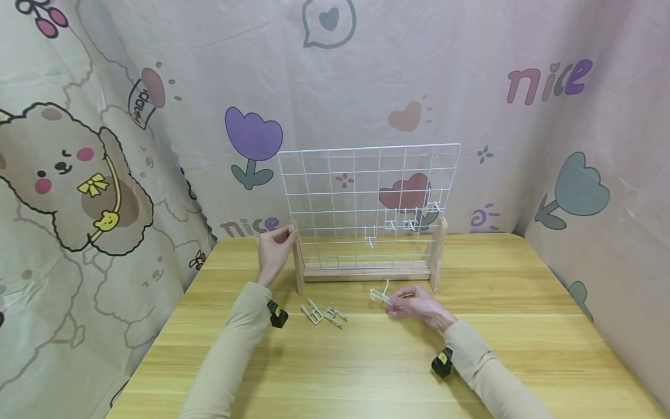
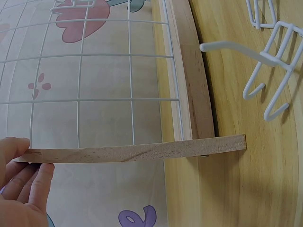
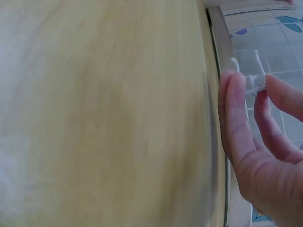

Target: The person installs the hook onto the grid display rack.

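A white wire grid panel (image 1: 340,202) stands upright in a wooden stand (image 1: 366,273). My left hand (image 1: 273,251) pinches the top of the stand's left post (image 2: 128,152) between thumb and fingers. Low in front of the panel's right half, my right hand (image 1: 419,305) pinches a white wire hook (image 1: 380,295), its prongs pointing up and left. In the right wrist view the same hook (image 3: 255,80) sits between thumb and fingertips, partly hidden by the fingers. Several white hooks (image 1: 410,224) hang on the right part of the grid.
Two loose white hooks (image 1: 313,312) lie close together on the wooden table (image 1: 335,372), in front of the stand's left half. A printed curtain (image 1: 199,105) hangs behind and on both sides of the table.
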`<state>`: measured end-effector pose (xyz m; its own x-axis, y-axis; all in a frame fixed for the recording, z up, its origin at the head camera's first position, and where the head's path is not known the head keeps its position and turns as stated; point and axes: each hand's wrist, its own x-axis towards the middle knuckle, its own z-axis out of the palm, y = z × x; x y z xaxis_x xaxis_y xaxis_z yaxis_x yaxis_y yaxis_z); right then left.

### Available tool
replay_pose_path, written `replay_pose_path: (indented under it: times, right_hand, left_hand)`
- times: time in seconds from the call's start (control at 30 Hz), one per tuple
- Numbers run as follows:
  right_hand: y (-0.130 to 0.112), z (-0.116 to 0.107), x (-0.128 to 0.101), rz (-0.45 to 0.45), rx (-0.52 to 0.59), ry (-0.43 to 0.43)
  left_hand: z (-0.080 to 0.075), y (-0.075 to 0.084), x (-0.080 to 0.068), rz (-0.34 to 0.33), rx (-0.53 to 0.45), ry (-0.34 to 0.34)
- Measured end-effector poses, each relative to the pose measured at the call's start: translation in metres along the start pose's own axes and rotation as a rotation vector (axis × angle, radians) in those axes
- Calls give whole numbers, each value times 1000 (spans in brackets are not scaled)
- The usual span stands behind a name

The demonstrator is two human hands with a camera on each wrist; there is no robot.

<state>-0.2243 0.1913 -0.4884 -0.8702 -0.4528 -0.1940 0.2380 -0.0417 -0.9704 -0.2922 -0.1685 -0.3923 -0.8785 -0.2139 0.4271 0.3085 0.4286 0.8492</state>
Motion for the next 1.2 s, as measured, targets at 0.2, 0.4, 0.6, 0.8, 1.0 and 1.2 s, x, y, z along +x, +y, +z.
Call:
replay_pose_path:
  times: [0.2, 0.4, 0.6, 0.8, 1.0, 1.2]
  right_hand:
    - [0, 4, 0, 12, -114, 153]
    - [2, 5, 0, 28, -122, 209]
    - [3, 5, -1, 29, -56, 196]
    - [2, 6, -1, 26, -42, 185]
    - [0, 6, 0, 20, -50, 182]
    - [-1, 5, 1, -18, -44, 154]
  left_hand:
    - [0, 0, 0, 3, 6, 4]
    - [0, 1, 0, 0, 8, 1]
    - [-1, 1, -1, -8, 9, 0]
    - [0, 1, -1, -7, 5, 3]
    - [0, 1, 0, -1, -1, 5]
    - [0, 1, 0, 4, 5, 7]
